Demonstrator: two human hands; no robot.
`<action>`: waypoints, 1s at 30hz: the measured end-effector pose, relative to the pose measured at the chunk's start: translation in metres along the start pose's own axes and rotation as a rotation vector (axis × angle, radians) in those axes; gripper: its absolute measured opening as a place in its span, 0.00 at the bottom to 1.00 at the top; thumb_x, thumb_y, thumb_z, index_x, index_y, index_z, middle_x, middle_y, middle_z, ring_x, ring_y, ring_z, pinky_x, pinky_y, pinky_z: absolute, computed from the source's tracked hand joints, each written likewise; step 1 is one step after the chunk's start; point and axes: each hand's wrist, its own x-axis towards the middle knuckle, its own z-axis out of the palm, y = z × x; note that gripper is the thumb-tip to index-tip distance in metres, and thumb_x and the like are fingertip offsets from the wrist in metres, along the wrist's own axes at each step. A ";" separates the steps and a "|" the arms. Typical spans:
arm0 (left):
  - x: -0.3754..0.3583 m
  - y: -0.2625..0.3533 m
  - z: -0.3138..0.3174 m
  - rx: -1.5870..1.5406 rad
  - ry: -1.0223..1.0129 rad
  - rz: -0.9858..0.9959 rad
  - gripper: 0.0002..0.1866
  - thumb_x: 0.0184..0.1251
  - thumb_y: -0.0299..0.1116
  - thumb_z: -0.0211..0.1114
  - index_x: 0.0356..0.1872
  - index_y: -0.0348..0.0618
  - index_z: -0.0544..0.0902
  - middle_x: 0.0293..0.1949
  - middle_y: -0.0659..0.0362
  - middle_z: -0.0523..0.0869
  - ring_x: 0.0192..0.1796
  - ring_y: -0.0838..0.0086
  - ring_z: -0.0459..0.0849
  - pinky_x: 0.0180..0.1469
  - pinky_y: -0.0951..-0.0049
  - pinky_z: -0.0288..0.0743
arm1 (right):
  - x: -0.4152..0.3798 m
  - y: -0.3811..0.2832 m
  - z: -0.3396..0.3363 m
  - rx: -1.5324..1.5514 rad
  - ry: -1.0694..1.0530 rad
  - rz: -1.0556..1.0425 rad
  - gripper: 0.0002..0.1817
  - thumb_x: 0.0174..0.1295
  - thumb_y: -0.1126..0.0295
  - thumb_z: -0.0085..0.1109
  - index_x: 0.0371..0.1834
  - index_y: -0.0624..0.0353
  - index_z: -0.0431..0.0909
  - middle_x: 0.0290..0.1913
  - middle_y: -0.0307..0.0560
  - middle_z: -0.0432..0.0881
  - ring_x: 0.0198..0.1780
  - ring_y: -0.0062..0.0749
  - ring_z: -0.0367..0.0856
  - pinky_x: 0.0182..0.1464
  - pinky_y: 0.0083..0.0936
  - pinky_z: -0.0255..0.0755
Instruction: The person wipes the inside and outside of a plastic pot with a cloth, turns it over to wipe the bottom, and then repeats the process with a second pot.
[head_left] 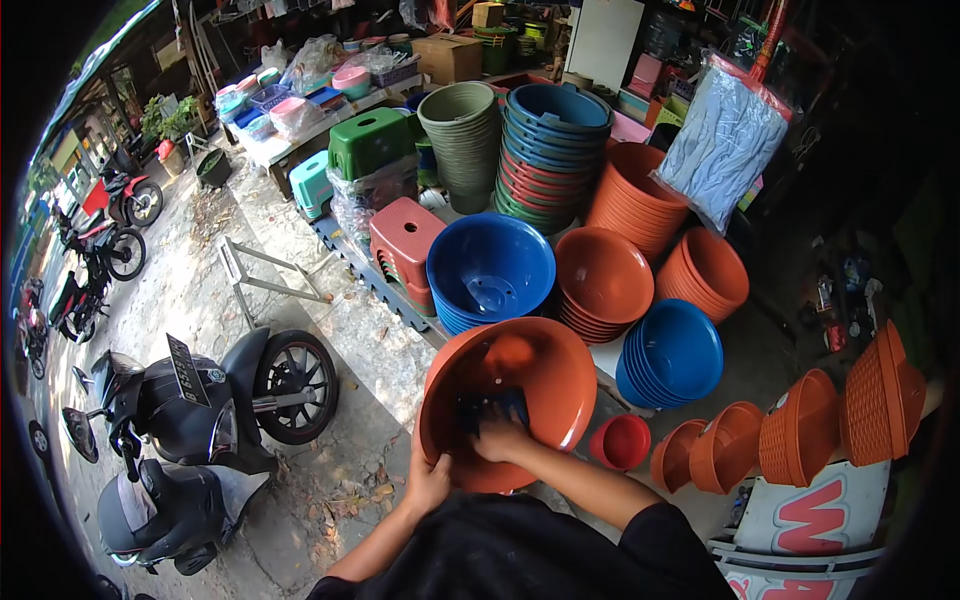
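Note:
A large orange-brown basin (560, 375) is tilted towards me, its inside facing up. My left hand (429, 481) grips its rim at the lower left. Inside the basin, my right hand (499, 436) presses a dark cloth (512, 403) against the inner wall near the bottom. Just beyond the basin stands a stack of blue basins (490, 262), and to its right a stack of orange-brown basins (605, 275).
Blue pots (672, 352) and a small red pot (620, 442) are at the right, near orange wicker-pattern planters (800, 425). Stacked stools (405, 245) stand beyond, left of the basins. A parked motorcycle (190, 420) is at the left. Wrapped blue cloth (722, 140) hangs upper right.

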 end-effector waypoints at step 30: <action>-0.008 -0.013 -0.027 0.043 -0.180 -0.010 0.42 0.58 0.11 0.48 0.76 0.44 0.46 0.70 0.48 0.59 0.74 0.60 0.59 0.74 0.62 0.54 | -0.023 0.064 -0.016 -0.528 -0.233 -0.108 0.36 0.66 0.53 0.46 0.76 0.52 0.55 0.79 0.45 0.52 0.79 0.34 0.47 0.78 0.41 0.39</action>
